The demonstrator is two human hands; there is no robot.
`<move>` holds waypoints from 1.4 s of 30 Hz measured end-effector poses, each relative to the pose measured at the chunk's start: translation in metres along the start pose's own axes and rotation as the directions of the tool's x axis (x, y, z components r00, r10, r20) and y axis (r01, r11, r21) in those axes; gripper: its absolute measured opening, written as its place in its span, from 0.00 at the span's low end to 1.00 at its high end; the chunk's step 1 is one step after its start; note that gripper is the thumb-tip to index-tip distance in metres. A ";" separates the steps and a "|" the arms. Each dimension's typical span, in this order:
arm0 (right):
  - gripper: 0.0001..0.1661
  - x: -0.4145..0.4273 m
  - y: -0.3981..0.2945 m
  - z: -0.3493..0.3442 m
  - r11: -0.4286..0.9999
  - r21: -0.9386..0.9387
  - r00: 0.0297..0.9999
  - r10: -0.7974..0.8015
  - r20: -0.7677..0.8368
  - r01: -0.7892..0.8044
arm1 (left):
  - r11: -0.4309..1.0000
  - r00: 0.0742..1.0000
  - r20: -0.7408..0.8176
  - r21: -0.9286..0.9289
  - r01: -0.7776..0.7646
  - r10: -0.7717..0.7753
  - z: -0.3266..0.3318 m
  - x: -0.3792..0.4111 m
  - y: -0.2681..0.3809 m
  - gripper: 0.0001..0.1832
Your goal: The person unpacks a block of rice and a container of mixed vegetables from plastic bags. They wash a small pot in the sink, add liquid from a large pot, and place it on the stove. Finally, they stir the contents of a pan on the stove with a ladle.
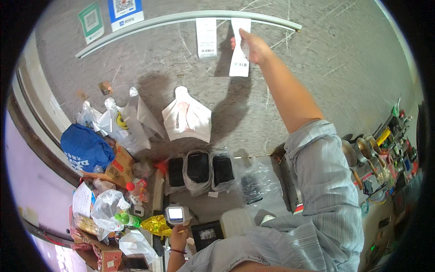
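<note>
My right hand (254, 47) is raised to the wall, its thumb in front of a printed paper slip (239, 69) and its fingers curled behind. The top of that slip meets a pale metal rail (163, 21). Just left of it, another printed slip (206, 39) hangs from the same rail. Low in the picture, my left hand (179, 234) is beside a small white device with a lit screen (175, 215). Its fingers lie at the device's lower edge; whether they grip it is unclear. A black container (206, 234) lies right of this hand.
White plastic bags (186, 115) and clear bags (124, 122) hang on the wall. Below stand plastic-wrapped stacks of black containers (198, 166). Left are a blue bag (86, 148), a green bottle (127, 219) and gold foil packaging (156, 225). Metal pans (363, 149) are at right.
</note>
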State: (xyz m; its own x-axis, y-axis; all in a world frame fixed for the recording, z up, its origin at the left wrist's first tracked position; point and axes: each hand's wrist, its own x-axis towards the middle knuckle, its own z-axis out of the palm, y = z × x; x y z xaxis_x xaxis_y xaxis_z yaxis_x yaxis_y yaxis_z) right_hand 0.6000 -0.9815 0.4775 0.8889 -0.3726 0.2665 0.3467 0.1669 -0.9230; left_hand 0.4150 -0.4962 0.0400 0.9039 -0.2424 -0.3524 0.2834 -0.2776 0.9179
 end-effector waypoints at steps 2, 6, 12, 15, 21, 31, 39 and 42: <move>0.21 0.012 -0.004 -0.002 1.000 -0.021 0.999 -0.008 0.049 0.009 | 0.991 0.995 -0.064 -0.115 0.066 -0.073 -0.001 -0.014 -0.017 0.15; 0.33 0.057 0.004 -0.028 0.764 -0.644 0.961 -0.205 -0.188 0.037 | 0.984 0.989 -0.103 -0.158 0.088 -0.105 -0.003 -0.033 -0.065 0.16; 0.29 -0.001 0.055 -0.089 0.702 -0.684 0.892 -0.420 -0.168 0.201 | 0.967 0.944 -0.227 -0.144 0.211 -0.240 0.011 -0.091 -0.104 0.14; 0.27 -0.025 0.100 -0.124 0.078 -0.926 0.603 -0.778 0.175 0.370 | 0.867 0.822 -0.455 0.185 0.463 -0.341 0.017 -0.123 -0.164 0.21; 0.19 -0.128 0.158 -0.095 -0.289 -0.768 0.634 -0.440 0.636 0.571 | 0.643 0.189 -0.617 -0.751 0.150 -0.764 0.012 -0.251 -0.203 0.10; 0.11 -0.337 0.221 0.003 0.035 -0.566 0.541 -0.344 0.767 0.824 | -0.217 -0.160 -0.755 -0.025 0.976 -0.635 -0.111 -0.506 -0.311 0.10; 0.07 -0.510 0.326 0.158 0.480 -0.650 0.646 0.204 0.736 0.589 | 0.628 -0.667 -0.705 -0.637 0.447 -0.240 -0.301 -0.636 -0.424 0.21; 0.09 -0.627 0.375 0.283 0.796 -0.471 0.396 0.320 0.861 0.381 | 0.658 -0.607 -0.741 -0.613 0.437 -0.288 -0.337 -0.631 -0.436 0.23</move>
State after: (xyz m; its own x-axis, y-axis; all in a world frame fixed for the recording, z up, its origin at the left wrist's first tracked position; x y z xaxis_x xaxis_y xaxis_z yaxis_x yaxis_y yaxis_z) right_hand 0.2568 -0.4272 0.0428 0.7209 0.6913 0.0492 0.4732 -0.4391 -0.7637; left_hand -0.1710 0.0908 -0.0767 -0.3924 0.9159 0.0847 0.7778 0.2812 0.5621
